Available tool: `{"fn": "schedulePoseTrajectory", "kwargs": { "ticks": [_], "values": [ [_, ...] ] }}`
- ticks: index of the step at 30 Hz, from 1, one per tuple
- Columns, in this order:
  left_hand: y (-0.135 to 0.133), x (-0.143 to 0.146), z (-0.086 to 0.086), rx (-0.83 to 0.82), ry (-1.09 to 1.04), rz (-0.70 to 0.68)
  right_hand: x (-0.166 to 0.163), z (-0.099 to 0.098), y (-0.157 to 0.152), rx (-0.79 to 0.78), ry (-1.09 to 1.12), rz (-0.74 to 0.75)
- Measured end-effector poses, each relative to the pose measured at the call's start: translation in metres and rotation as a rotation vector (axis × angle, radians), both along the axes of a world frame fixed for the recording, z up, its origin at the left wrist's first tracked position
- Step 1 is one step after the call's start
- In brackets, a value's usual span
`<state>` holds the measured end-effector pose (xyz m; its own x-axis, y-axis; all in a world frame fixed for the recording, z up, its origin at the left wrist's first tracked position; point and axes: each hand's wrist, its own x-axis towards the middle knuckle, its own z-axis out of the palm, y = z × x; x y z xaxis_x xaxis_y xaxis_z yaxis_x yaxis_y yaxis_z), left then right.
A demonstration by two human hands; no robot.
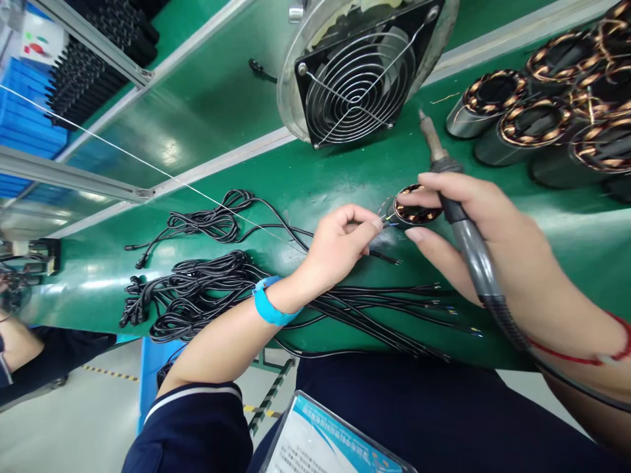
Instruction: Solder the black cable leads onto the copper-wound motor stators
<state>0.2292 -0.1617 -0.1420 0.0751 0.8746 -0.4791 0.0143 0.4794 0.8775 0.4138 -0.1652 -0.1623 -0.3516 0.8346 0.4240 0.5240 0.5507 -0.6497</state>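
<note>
My left hand [340, 243] is closed in a pinch on the end of a black cable [296, 231], close to thin coloured wires at a motor stator [418, 209]. That stator stands on the green bench, its copper windings facing up. My right hand [497, 243] holds a soldering iron [466, 243] across the palm, with the tip pointing up and away from the stator. Its thumb and index finger reach to the stator's rim; whether they touch it I cannot tell.
Several more stators [522, 131] stand at the right. A fan with a wire guard [355, 98] is behind my hands. Coiled black cables [207, 289] lie at the left, their stripped ends [444, 309] near the bench's front edge. Another person's arm [20, 348] shows at far left.
</note>
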Motion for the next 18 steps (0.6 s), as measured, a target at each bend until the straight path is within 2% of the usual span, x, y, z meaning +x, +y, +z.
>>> {"fn": "schedulePoseTrajectory", "kwargs": {
  "ticks": [2,6,10,13,16,18],
  "values": [
    [0.000,0.000,0.000,-0.008,-0.004,-0.003,-0.001,-0.005,-0.001,-0.003,-0.006,-0.018],
    [0.001,-0.001,0.000,-0.014,-0.021,-0.014,-0.003,-0.007,-0.003,0.094,0.017,-0.109],
    [-0.002,-0.004,-0.001,0.047,-0.020,-0.073,-0.008,-0.008,-0.002,0.072,-0.025,-0.077],
    [-0.004,-0.009,-0.005,0.319,0.128,-0.122,-0.012,-0.009,-0.002,0.034,-0.016,-0.086],
    [-0.006,-0.014,-0.011,0.723,0.418,-0.214,-0.013,-0.008,-0.003,-0.001,0.025,-0.084],
    [-0.008,-0.016,-0.015,0.874,0.603,-0.298,-0.014,-0.007,-0.003,0.002,0.047,-0.075]
  ]
}}
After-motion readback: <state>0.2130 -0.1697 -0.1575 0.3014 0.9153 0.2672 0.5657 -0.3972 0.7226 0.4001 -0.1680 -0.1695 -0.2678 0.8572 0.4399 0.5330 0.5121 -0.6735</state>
